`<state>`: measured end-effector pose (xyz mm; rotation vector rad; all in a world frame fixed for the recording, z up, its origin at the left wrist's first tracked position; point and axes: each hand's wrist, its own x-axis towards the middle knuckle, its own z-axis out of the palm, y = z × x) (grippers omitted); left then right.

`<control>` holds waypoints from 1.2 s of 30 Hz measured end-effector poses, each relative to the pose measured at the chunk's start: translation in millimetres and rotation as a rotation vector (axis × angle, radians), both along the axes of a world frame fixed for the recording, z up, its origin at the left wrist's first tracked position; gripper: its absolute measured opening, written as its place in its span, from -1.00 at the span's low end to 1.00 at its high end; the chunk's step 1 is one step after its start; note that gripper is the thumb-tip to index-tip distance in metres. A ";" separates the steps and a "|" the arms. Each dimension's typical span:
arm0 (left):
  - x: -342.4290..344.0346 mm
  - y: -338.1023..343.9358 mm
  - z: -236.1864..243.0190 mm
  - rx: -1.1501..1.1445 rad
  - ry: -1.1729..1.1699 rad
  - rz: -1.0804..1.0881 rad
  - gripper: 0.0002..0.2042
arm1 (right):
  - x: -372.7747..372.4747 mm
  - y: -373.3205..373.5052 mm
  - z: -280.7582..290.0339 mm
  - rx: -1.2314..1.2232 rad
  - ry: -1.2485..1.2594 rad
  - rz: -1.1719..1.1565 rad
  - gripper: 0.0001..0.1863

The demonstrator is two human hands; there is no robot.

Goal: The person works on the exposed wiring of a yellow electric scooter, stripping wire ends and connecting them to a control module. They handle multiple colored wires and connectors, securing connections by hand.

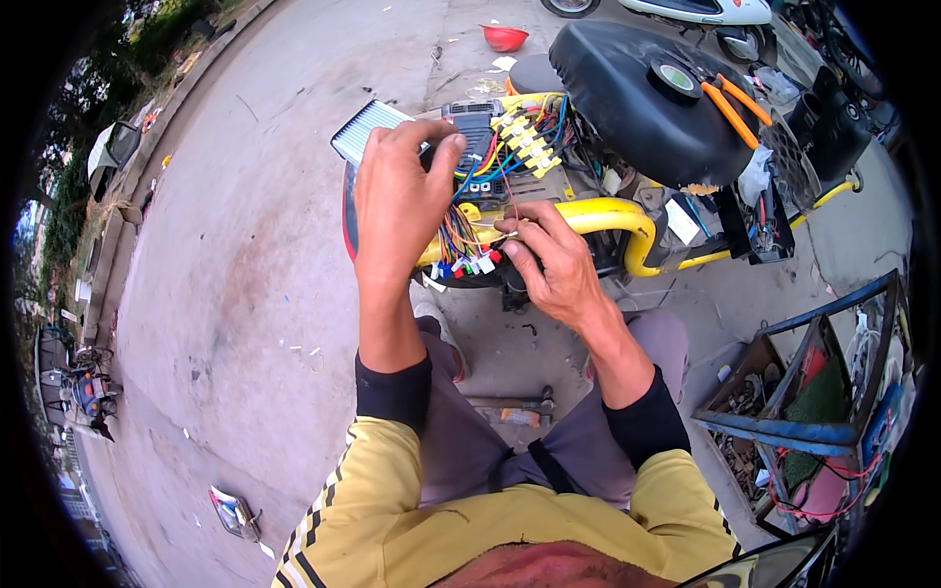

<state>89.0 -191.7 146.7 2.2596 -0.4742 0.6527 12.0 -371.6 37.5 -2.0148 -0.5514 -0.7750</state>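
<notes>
No word, number or sign is showing clearly enough to be read. A tape roll [676,78] is lying on the black seat [616,110], its pale greenish centre standing out, but any print there is appearing too small to make out. A white card [683,221] is resting beside the yellow frame tube [639,235], and its face is giving nothing legible. Near the hammer [546,404], an orange-and-white item [520,417] is lying on the ground, its surface looking too blurred for reading.

Thin multicoloured wires [453,229] droop across a yellow tube [606,215], apparently ending in small connectors [485,265].
</notes>
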 end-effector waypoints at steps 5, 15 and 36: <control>15.5 -8.0 -19.6 0.265 -0.100 -0.014 -0.75 | -1.7 -5.3 -1.2 -0.017 -0.004 -0.027 -0.79; 27.0 -7.7 -31.5 0.306 -0.012 -0.057 -0.73 | -6.6 -14.3 0.1 -0.022 0.040 -0.058 -0.81; 32.9 -5.4 -34.1 0.135 -0.097 -0.075 -0.72 | -4.9 -18.0 -0.8 0.107 -0.018 -0.115 -0.93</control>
